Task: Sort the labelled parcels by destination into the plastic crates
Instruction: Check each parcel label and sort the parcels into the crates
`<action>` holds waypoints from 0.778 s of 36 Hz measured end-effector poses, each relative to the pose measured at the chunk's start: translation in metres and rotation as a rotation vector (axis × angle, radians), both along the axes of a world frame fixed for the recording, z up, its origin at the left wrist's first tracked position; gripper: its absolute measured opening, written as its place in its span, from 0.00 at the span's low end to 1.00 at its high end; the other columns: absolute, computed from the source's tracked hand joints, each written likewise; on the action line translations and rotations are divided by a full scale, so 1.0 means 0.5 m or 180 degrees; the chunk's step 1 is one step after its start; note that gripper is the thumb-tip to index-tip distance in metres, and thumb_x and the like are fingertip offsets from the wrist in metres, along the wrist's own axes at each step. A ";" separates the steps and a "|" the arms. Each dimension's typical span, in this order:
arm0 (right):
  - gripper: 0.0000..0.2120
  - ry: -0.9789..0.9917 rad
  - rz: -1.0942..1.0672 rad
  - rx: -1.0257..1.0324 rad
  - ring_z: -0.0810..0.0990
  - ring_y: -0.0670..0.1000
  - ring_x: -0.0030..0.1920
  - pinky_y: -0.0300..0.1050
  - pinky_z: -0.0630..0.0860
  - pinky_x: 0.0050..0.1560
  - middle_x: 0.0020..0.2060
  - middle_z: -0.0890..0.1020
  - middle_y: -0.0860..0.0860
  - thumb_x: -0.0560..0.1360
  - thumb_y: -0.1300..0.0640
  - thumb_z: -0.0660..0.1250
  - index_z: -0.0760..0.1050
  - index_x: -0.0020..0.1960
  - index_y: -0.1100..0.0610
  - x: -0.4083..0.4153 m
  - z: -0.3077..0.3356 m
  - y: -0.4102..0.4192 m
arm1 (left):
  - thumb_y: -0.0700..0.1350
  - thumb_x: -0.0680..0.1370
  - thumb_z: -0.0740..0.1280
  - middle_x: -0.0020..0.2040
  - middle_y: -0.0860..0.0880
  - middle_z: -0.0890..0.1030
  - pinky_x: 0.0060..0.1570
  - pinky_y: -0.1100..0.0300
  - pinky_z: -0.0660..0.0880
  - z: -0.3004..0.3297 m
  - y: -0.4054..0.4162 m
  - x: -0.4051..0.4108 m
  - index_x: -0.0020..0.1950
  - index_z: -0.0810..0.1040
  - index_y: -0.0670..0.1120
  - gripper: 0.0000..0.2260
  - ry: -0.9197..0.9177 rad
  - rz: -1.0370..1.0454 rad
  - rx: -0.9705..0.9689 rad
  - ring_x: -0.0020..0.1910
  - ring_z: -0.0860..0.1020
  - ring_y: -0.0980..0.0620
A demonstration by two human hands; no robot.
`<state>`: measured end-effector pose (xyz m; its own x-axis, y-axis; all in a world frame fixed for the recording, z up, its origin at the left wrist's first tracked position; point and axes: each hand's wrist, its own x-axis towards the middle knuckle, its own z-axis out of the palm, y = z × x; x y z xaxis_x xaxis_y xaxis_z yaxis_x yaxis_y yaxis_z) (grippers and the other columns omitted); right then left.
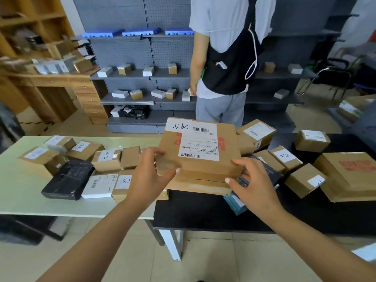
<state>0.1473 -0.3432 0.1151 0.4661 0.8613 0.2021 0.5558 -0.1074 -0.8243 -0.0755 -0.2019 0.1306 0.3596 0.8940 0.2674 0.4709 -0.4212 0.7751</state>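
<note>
Meanwhile both hands [149, 174] [252, 187] grip flat parcel [200, 151]; left fingertips hidden beneath.

Storeroom with shelving and two tables

Grey pegboard shelving [142, 58] lines the back wall; a wooden shelf unit [40, 21] with drawers [89, 98] stands left. A pale green table [24, 190] abuts a black table [203, 212] on a beige tiled floor [223, 261]. A black chair [333, 76] sits right.
</note>
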 end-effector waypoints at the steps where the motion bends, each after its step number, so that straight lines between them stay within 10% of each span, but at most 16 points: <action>1: 0.22 -0.0019 -0.0004 0.0010 0.75 0.45 0.58 0.41 0.73 0.60 0.60 0.67 0.40 0.72 0.56 0.73 0.68 0.60 0.40 0.000 0.001 0.001 | 0.51 0.68 0.78 0.54 0.63 0.70 0.48 0.64 0.74 0.003 0.002 0.001 0.60 0.67 0.55 0.27 -0.0065 0.0049 -0.0073 0.52 0.75 0.59; 6: 0.22 -0.0155 0.0018 0.0106 0.72 0.45 0.61 0.44 0.72 0.62 0.63 0.66 0.42 0.72 0.55 0.73 0.69 0.59 0.40 0.011 0.012 0.023 | 0.58 0.67 0.77 0.59 0.54 0.70 0.46 0.64 0.73 0.016 0.012 0.006 0.74 0.61 0.53 0.40 -0.0229 0.0097 -0.0456 0.54 0.74 0.56; 10: 0.22 -0.0232 0.0156 0.0086 0.73 0.44 0.57 0.42 0.73 0.58 0.62 0.66 0.40 0.72 0.54 0.73 0.68 0.59 0.38 0.018 0.011 0.047 | 0.58 0.70 0.74 0.63 0.55 0.64 0.61 0.60 0.68 0.011 0.024 0.016 0.73 0.64 0.52 0.36 0.0013 0.0062 -0.0447 0.61 0.67 0.57; 15: 0.24 -0.0163 0.0459 -0.0050 0.73 0.45 0.60 0.44 0.73 0.62 0.61 0.64 0.39 0.72 0.55 0.73 0.67 0.61 0.37 0.016 -0.025 0.075 | 0.56 0.70 0.75 0.64 0.55 0.62 0.55 0.71 0.61 -0.006 0.040 0.030 0.68 0.65 0.63 0.30 0.0238 0.0087 -0.0247 0.61 0.64 0.60; 19: 0.26 0.0044 0.0675 -0.0226 0.71 0.46 0.63 0.45 0.71 0.66 0.63 0.63 0.39 0.72 0.55 0.73 0.66 0.63 0.38 0.002 -0.060 0.108 | 0.60 0.68 0.74 0.71 0.49 0.59 0.66 0.54 0.69 -0.049 0.070 0.019 0.72 0.65 0.63 0.35 0.0437 0.0125 -0.0118 0.70 0.64 0.51; 28: 0.30 -0.0244 0.1244 -0.0966 0.65 0.44 0.67 0.39 0.64 0.68 0.70 0.57 0.45 0.74 0.50 0.71 0.62 0.72 0.44 -0.063 -0.122 0.218 | 0.58 0.71 0.73 0.65 0.51 0.68 0.60 0.66 0.66 -0.171 0.150 -0.051 0.65 0.73 0.63 0.23 0.0277 0.0687 -0.0722 0.55 0.64 0.75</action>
<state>0.1158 -0.2343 0.0540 0.0905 0.9939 -0.0637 0.6603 -0.1078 -0.7433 -0.1009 -0.1269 0.0451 0.1679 0.9854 0.0291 0.5993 -0.1254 0.7907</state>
